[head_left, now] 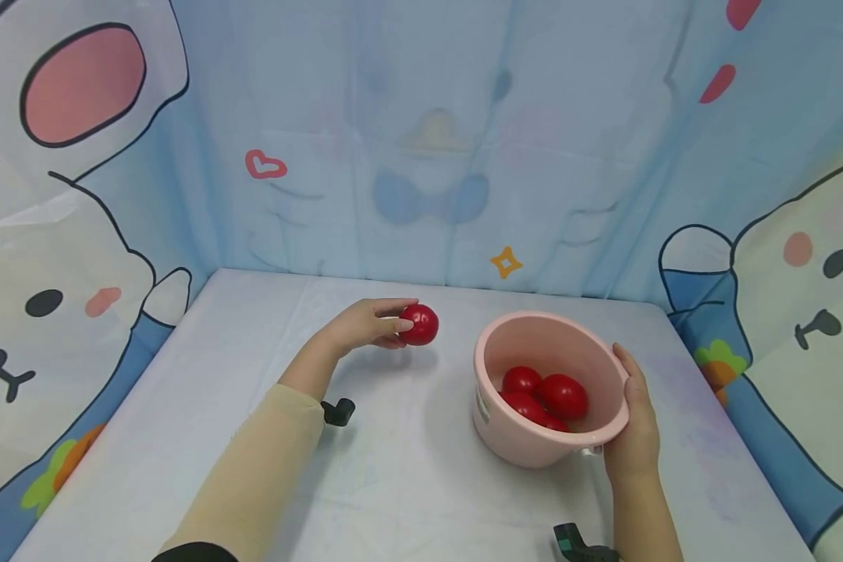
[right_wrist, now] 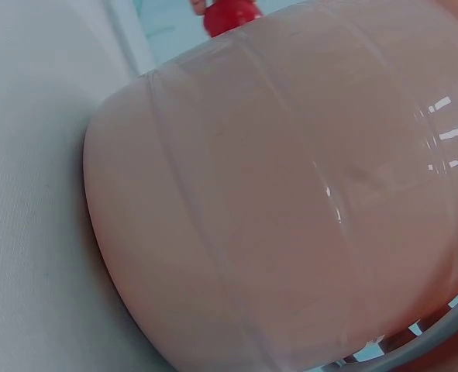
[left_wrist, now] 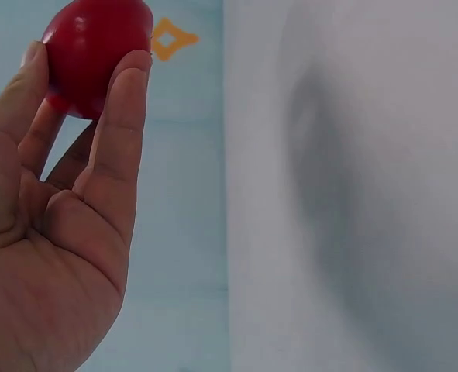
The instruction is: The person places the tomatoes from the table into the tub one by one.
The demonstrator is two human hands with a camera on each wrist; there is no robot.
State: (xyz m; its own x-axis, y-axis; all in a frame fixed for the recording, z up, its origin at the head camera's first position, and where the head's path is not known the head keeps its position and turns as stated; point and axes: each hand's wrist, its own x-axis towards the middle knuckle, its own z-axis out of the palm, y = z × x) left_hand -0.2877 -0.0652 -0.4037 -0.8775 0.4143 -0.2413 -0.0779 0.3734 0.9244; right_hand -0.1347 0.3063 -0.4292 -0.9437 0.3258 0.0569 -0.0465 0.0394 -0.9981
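Observation:
In my left hand [head_left: 368, 324], a glossy round red fruit [head_left: 420, 325] is pinched between thumb and fingertips. The left wrist view shows the fruit [left_wrist: 97, 54] held at the ends of the fingers, off the table, with a shadow on the white surface. To the right stands a pink plastic bucket [head_left: 495, 425] with several similar red fruits [head_left: 562, 396] inside. My right hand [head_left: 635, 425] holds the bucket at its right side, fingers along the rim and part of the hand hidden behind the wall. The bucket's side [right_wrist: 275, 186] fills the right wrist view.
The white-covered table [head_left: 393, 484] runs back to a blue cartoon curtain [head_left: 337, 94], with printed bears at both sides. A grey handle [right_wrist: 438, 333] hangs at the bucket's side. Dark camera mounts [head_left: 339, 412] are worn on both wrists.

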